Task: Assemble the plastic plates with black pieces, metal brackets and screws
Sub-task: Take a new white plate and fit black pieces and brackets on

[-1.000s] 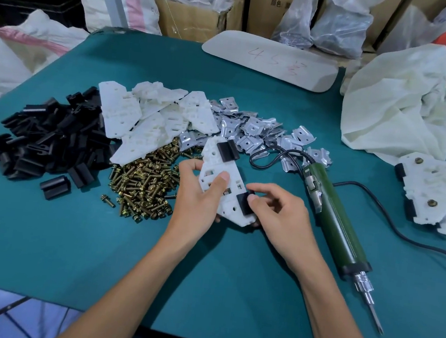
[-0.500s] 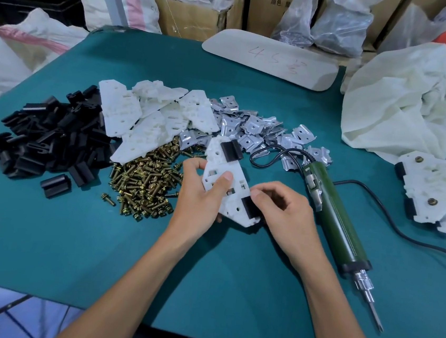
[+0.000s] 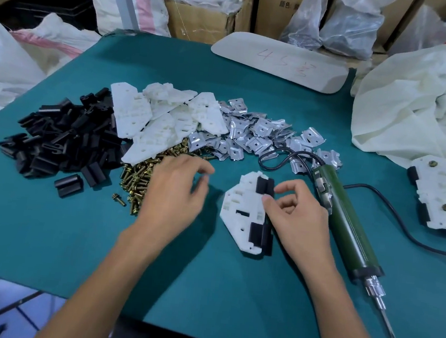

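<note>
Light and stiff by the look, the white plastic plate [image 3: 242, 212] with two black pieces [image 3: 264, 185] lies flat on the teal surface [image 3: 71, 235], best pinched at its bare edge; the left hand [image 3: 175, 191] hovers spread and empty, the right hand [image 3: 298, 218] touches it by the thumb, grip unclear.

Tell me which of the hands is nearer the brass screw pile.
Left. The left hand hovers over the right edge of the screw pile. The right hand is farther right, at the right edge of the white plate, which lies between it and the screws.
</note>
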